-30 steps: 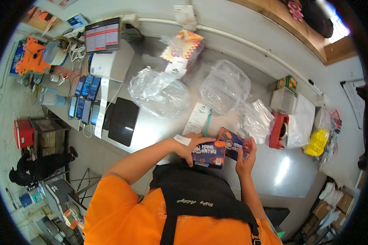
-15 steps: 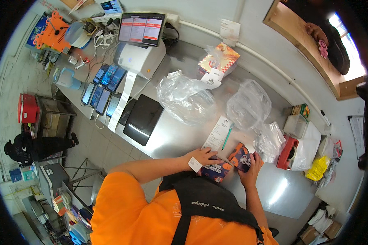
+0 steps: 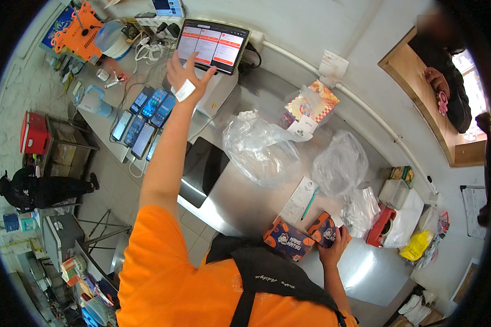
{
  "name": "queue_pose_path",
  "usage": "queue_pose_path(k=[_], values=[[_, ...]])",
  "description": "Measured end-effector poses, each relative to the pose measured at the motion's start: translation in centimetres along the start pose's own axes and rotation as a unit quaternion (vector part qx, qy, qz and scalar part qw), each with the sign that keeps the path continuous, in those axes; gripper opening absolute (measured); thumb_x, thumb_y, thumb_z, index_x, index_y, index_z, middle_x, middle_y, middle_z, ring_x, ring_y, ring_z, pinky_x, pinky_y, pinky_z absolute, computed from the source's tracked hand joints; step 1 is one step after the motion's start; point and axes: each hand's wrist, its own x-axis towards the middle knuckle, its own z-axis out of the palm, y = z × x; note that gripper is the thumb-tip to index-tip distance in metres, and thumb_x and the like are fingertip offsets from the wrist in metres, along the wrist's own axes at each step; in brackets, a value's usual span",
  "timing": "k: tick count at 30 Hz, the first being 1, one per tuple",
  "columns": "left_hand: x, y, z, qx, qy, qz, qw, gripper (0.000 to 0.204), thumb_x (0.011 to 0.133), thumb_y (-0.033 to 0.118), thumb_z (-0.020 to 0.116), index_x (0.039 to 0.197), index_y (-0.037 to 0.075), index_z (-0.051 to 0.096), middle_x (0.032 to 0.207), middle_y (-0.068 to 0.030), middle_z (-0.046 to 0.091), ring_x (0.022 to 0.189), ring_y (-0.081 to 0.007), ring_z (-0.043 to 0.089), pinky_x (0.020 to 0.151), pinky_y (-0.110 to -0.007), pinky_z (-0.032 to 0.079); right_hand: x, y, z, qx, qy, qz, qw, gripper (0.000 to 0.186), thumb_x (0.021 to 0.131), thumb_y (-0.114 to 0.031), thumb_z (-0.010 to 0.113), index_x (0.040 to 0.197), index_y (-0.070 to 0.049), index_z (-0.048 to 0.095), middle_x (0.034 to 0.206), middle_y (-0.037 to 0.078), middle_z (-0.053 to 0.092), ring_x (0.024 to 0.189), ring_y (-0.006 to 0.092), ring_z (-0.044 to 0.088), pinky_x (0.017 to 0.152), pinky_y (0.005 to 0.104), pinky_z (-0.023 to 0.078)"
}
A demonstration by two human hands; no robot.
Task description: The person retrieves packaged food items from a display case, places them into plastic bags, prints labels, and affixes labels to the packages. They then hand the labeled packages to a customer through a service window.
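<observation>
My left hand (image 3: pixel 188 75) is raised at the lit tablet screen (image 3: pixel 232 50), its fingers spread in front of the lower left part. Nothing is held in it; a white slip (image 3: pixel 185 90) lies on the back of its wrist. My right hand (image 3: pixel 334 246) grips the right side of a small dark food carton (image 3: pixel 322 229) with orange patterns. Left of that carton lies a wider printed food box (image 3: pixel 287 240) in the same colours. Just beyond them on the steel table are a long receipt (image 3: pixel 297 199) and a green pen (image 3: pixel 310 203).
Two clear plastic bags (image 3: pixel 262 150) lie mid-table, with a wrapped checkered box (image 3: pixel 311 103) behind. Several phones (image 3: pixel 142 131) and a black flat device (image 3: pixel 204 169) are at left. A red tape dispenser (image 3: pixel 382 226) stands right. One person (image 3: pixel 38 188) is far left, another (image 3: pixel 447 82) at the window.
My left hand has left the wider box and reached up and left to the tablet. My right hand stays on the small carton. The view has shifted slightly.
</observation>
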Motion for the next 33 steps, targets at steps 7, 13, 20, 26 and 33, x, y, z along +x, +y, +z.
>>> queue_pose_path(k=[7,13,20,26,33], values=[[2.1,-2.5,2.8,0.031,-0.094,-0.008,0.995,0.08,0.086,0.08,0.082,0.149,0.032,0.07,0.184,-0.0232,0.022,0.17,-0.0571,0.007,0.125,-0.086,0.01,0.3,-0.4,0.0,0.002,0.008,-0.007,1.0,0.116,0.062,-0.014,0.105,0.16,-0.02,0.045,0.171,0.023,0.043,0.158,0.051,0.041,0.129,0.0662,0.034],[4.2,-1.4,4.6,-0.065,-0.093,-0.015,0.993,0.09,0.084,0.079,0.083,0.158,0.03,0.065,0.185,-0.0246,0.015,0.168,-0.0595,0.007,0.125,-0.087,0.01,0.4,-0.7,-0.2,-0.007,-0.004,-0.003,1.0,0.12,0.061,-0.015,0.106,0.162,-0.021,0.043,0.17,0.024,0.042,0.158,0.0502,0.042,0.128,0.0665,0.035],[8.0,-8.6,8.2,-0.182,0.071,-0.067,0.978,0.099,0.09,0.055,0.089,0.168,0.008,0.049,0.164,-0.0257,0.055,0.152,-0.0415,0.051,0.124,-0.054,0.041,1.2,-1.2,-0.3,-0.008,0.013,-0.025,1.0,0.12,0.058,-0.011,0.103,0.162,-0.016,0.043,0.164,0.026,0.046,0.148,0.0531,0.046,0.124,0.0667,0.037],[11.4,-14.0,5.8,-0.46,-0.197,-0.316,0.806,0.076,0.094,0.024,0.086,0.159,0.001,0.055,0.133,-0.0148,0.076,0.119,-0.0229,0.072,0.101,-0.034,0.054,1.3,-1.5,-0.4,-0.008,-0.001,-0.014,1.0,0.121,0.056,-0.011,0.103,0.162,-0.018,0.044,0.164,0.026,0.046,0.148,0.0525,0.046,0.123,0.0659,0.039],[13.7,-14.3,6.3,-0.467,-0.336,-0.312,0.756,0.04,0.096,0.018,0.075,0.135,0.013,0.069,0.117,0.0007,0.074,0.113,-0.0166,0.069,0.101,-0.037,0.05,1.4,-1.9,-0.4,-0.01,-0.002,-0.001,1.0,0.122,0.056,-0.012,0.103,0.162,-0.019,0.044,0.164,0.025,0.046,0.148,0.0518,0.045,0.122,0.0651,0.039]])
